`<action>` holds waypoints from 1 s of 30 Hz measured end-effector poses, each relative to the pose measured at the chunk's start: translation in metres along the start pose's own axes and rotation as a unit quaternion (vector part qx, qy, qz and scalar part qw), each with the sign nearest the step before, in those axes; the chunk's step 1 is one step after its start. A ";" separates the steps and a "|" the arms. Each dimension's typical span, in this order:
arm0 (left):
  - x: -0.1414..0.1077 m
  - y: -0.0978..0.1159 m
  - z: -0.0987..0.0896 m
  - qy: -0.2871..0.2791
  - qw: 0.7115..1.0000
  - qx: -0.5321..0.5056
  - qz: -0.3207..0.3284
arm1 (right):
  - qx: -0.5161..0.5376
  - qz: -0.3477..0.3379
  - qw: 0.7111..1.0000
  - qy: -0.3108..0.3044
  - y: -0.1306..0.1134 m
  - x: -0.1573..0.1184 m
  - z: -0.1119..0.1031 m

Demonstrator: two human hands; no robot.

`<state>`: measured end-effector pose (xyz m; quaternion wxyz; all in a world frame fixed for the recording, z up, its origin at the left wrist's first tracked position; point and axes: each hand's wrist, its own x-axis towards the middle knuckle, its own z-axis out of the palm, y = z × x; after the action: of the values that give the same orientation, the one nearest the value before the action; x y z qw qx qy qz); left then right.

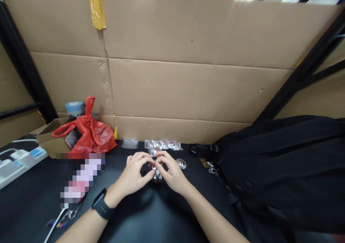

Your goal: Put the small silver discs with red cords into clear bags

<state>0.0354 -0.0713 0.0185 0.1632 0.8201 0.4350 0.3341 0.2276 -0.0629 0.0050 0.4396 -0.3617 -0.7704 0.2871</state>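
Note:
In the head view my left hand (137, 173) and my right hand (170, 171) meet over the black table, thumbs and fingertips closed together in pinches. Between them is a small shiny metal piece with red on it (154, 167), partly hidden by the fingers; its exact kind is unclear. Right below the fingertips another shiny round metal part (157, 177) shows. A round silver disc (181, 163) lies just right of my right hand. Behind the hands sits a row of clear plastic packets with round silver pieces (164, 144). Another clear packet (129, 143) lies to their left.
A red plastic bag (93, 135) leans on an open cardboard box (51, 137) at the left, near a white power strip (23, 162). A pixelated object (81, 182) with a white cable lies in front. A black backpack (283, 171) fills the right; cardboard panels (172, 88) stand behind.

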 end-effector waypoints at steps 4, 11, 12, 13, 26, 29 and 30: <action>0.001 -0.005 0.010 -0.006 0.999 0.032 -0.019 | 0.012 0.011 1.000 -0.019 0.002 0.000 0.000; 0.002 -0.010 0.006 -0.029 0.997 0.060 -0.043 | -0.043 0.027 0.996 -0.075 0.011 0.000 -0.004; 0.002 -0.010 0.006 -0.033 0.996 0.068 -0.047 | -0.074 0.036 0.992 -0.092 0.013 0.000 -0.005; 0.001 -0.010 0.005 -0.036 0.995 0.076 -0.052 | -0.106 0.047 0.987 -0.112 0.016 -0.001 -0.007; 0.003 -0.021 0.009 -0.012 0.991 0.026 -0.130 | 0.004 0.087 0.995 -0.044 0.040 0.001 0.001; 0.003 -0.017 0.011 -0.018 0.991 -0.051 -0.121 | 0.127 0.129 0.983 -0.018 0.037 0.001 0.006; 0.002 -0.017 0.012 -0.015 0.990 -0.078 -0.114 | 0.149 0.140 0.979 -0.014 0.036 0.000 0.008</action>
<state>0.0347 -0.0595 0.0013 0.2700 0.7546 0.4959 0.3341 0.2318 -0.0430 -0.0258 0.4329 -0.3924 -0.6669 0.4624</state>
